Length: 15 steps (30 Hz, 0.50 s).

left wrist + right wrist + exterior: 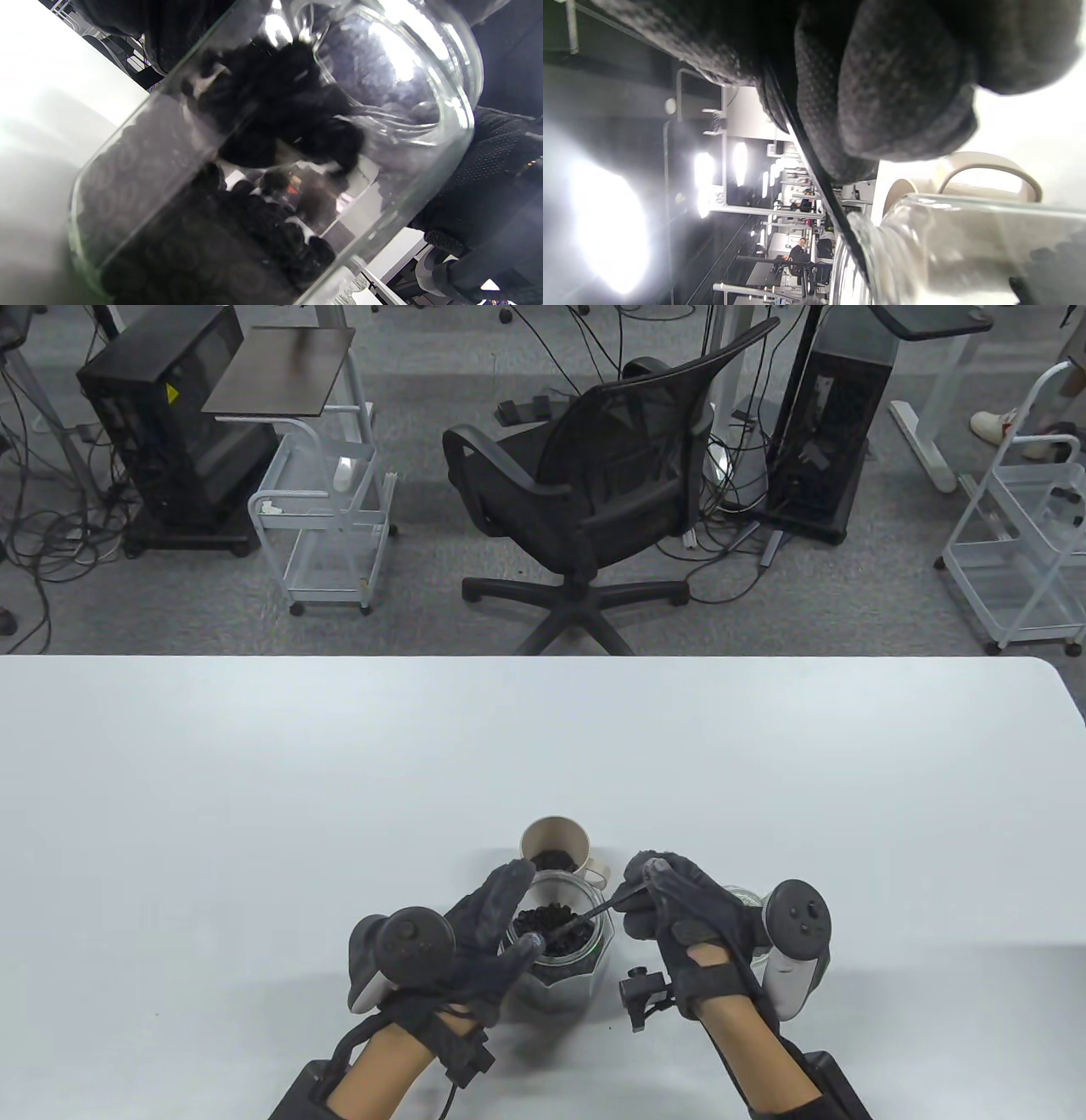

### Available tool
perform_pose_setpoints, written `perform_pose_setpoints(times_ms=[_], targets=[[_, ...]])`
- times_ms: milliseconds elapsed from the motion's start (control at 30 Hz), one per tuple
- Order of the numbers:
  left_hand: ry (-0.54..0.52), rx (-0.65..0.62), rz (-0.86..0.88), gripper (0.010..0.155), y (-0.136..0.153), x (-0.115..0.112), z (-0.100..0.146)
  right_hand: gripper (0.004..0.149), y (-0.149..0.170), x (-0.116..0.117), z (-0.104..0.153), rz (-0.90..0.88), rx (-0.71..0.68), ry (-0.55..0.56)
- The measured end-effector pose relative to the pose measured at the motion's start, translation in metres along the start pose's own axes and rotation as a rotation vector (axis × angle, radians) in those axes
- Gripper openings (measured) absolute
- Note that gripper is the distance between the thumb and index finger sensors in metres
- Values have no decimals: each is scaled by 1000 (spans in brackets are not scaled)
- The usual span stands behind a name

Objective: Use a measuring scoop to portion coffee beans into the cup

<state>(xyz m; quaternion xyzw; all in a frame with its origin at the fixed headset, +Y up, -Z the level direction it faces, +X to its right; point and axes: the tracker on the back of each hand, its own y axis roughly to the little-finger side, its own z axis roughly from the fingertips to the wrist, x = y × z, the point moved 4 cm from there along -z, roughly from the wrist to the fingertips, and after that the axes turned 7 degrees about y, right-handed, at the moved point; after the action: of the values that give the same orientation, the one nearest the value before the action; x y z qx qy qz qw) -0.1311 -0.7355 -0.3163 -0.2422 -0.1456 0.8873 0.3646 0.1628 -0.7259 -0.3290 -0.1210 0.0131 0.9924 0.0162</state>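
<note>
A glass jar [562,959] of dark coffee beans [553,929] stands near the table's front edge. My left hand [492,929] grips the jar from its left side, fingers curled round the rim. My right hand [657,891] pinches the thin dark handle of the measuring scoop [585,914], whose bowl is down among the beans in the jar. Just behind the jar stands a beige cup [556,846] with some beans in it. The left wrist view shows the jar [271,178] close up with beans [212,245] inside. In the right wrist view the scoop handle [818,173] runs into the jar [958,250], with the cup [988,173] behind.
The white table [254,814] stretches wide to both sides and beyond the cup. A small glass object [747,899] lies partly hidden behind my right hand. Past the far edge stand an office chair [594,492] and carts.
</note>
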Motion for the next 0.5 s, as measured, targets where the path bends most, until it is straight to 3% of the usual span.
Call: perform_pose_setpoints(times_ms=[267,500], targets=[[1,0,-1,87,0,0,0,39,27,-14,-13,-181,198,-4],[1,0,-1,87,0,0,0,39,35,-22,-18,-230,248,15]])
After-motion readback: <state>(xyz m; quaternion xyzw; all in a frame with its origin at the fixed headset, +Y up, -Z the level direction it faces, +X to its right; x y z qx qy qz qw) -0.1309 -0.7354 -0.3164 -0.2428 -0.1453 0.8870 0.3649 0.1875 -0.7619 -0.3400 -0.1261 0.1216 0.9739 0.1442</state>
